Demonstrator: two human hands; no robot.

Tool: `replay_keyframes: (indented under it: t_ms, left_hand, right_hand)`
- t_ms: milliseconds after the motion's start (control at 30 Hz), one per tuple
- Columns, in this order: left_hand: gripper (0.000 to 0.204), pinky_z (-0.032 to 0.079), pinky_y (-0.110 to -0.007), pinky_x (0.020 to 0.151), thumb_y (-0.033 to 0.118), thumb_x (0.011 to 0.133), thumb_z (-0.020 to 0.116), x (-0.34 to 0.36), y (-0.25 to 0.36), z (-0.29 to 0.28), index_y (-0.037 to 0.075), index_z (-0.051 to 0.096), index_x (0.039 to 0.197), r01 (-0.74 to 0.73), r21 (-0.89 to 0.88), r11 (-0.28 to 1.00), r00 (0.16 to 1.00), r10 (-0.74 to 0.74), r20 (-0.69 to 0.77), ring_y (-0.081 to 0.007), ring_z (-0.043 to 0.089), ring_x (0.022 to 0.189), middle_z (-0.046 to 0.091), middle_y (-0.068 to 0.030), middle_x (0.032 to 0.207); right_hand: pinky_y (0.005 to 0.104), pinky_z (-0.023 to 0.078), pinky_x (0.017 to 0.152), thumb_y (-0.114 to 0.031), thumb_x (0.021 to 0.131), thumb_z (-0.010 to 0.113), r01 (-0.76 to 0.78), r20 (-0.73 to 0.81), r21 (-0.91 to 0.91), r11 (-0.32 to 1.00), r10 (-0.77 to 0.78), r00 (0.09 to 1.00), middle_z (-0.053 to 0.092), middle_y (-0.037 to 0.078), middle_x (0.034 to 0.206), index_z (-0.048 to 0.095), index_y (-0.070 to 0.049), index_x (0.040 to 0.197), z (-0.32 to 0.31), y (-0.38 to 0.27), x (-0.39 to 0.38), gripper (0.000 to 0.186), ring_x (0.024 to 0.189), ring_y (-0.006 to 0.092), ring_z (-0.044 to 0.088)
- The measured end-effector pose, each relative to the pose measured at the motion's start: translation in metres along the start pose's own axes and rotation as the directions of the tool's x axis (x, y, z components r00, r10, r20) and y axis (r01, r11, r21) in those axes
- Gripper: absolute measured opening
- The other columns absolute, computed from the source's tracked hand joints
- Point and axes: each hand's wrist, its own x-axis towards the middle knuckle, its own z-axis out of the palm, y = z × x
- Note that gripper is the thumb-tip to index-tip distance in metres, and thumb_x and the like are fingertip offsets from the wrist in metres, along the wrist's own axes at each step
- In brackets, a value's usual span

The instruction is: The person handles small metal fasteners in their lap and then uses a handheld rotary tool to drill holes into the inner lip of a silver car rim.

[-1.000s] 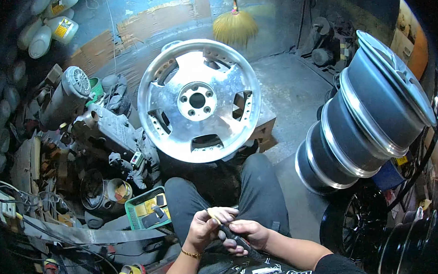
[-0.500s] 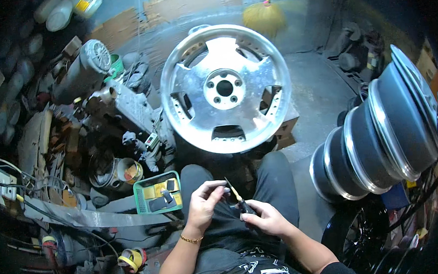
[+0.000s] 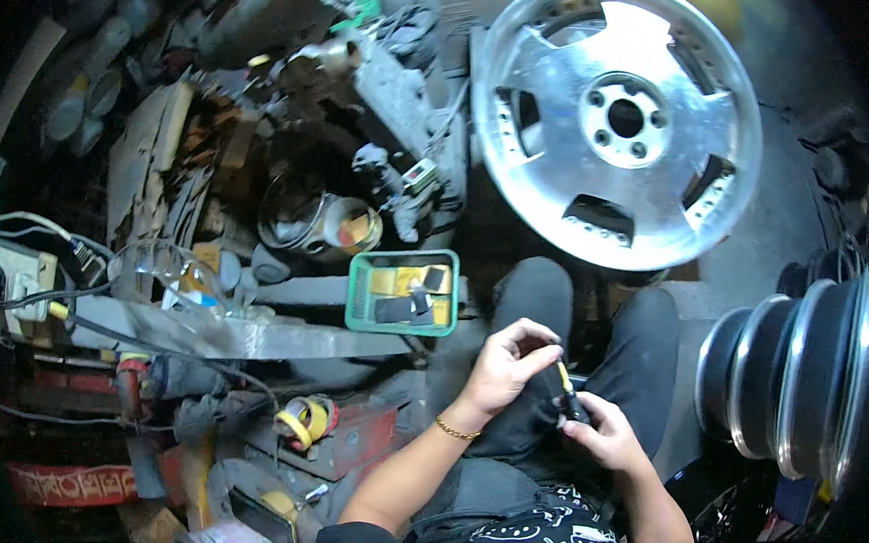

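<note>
In my right hand is a slim tool with a black handle and a yellowish front part, pointing up and away from me. The fingers of my left hand are pinched together at the tool's thin tip. Whether a small piece sits between them is hidden. Both hands are above my lap. Beyond my knees, a polished silver wheel rim faces up, with a ring of bolt holes around its centre hole and several openings near its edge.
Left of my knees, a green basket holds yellow and dark blocks on a grey beam. Several dark wheels with bright lips are stacked at right. Cables, a yellow tape roll and a scrap pile fill the left.
My view has swung left, so the wheel rim, hands and basket sit farther right in the picture. The left fingers have come closer to the tool's tip.
</note>
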Motion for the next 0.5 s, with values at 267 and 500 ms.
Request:
replay_keyframes:
  t_ms: [267, 500]
  left_hand:
    - [0.026, 0.053, -0.033, 0.075, 0.023, 0.088, 0.067, 0.000, -0.024, -0.058, 0.004, 0.067, 0.106, 0.100, 0.719, 0.688, 0.944, 0.163, -0.287, -0.0207, 0.067, 0.084, 0.070, -0.0132, 0.094]
    - [0.030, 0.040, -0.050, 0.093, 0.023, 0.094, 0.042, -0.048, -0.122, -0.228, 0.017, 0.067, 0.109, 0.208, 0.805, -0.556, 0.857, -0.292, -0.423, -0.0359, 0.058, 0.108, 0.064, -0.0146, 0.112]
  right_hand:
    - [0.0269, 0.050, 0.074, -0.010, 0.092, 0.059, -0.117, -0.140, 0.022, 0.993, 0.119, 0.983, 0.065, 0.006, 0.095, 0.052, 0.003, 0.125, -0.031, 0.007, -0.001, 0.036, 0.079, 0.0113, 0.060]
    - [0.0269, 0.055, 0.063, -0.016, 0.101, 0.048, -0.151, -0.106, 0.110, 0.982, 0.163, 0.981, 0.066, 0.011, 0.110, 0.039, -0.002, 0.137, -0.035, 0.009, 0.015, 0.040, 0.069, 0.0125, 0.064]
